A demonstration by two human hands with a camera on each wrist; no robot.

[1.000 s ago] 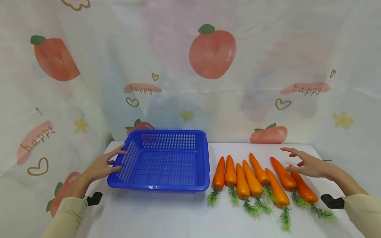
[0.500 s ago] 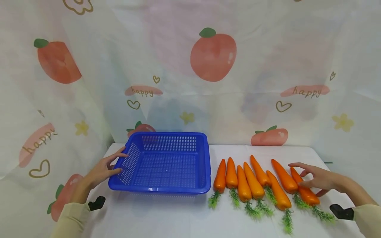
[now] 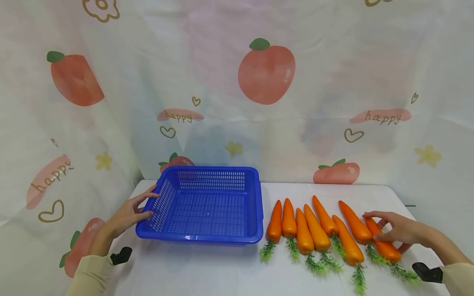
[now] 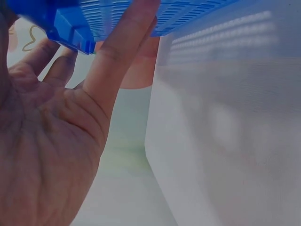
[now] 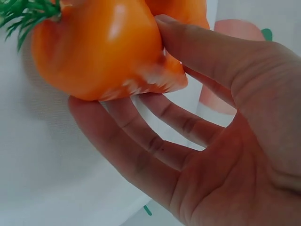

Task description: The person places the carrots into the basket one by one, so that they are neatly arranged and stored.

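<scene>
Rightmost carrot: the smooth orange plastic-looking carrot (image 3: 388, 250) lies on the white cloth-covered table (image 3: 207, 273), at the right end of the group, its feathery green leafy top (image 3: 405, 273) toward us.
Taking it well: we should, in our judgement, settle the fingertips low under its thick part and set the thumb opposite, pressing evenly, because the glossy skin may let it roll or slip. We had better grip the body, not the leaves, which look weaker.
Right hand: our right hand (image 3: 401, 231) is curved moderately wide around this carrot, the thumb on one side and the fingertips against the other; it seems to pinch it lightly.
Close neighbour: another tapered orange carrot (image 3: 354, 223) lies just beside the thumb, so we should keep the thumb from pushing it.
Other carrots: six more tapered orange carrots (image 3: 316, 230) lie farther left.
Blue basket: the rectangular blue plastic basket (image 3: 222, 239) with slotted walls stands left of them.
Left hand: our left hand (image 3: 125, 214) is spread wide, its fairly straight fingers touching the basket's left rim.
</scene>
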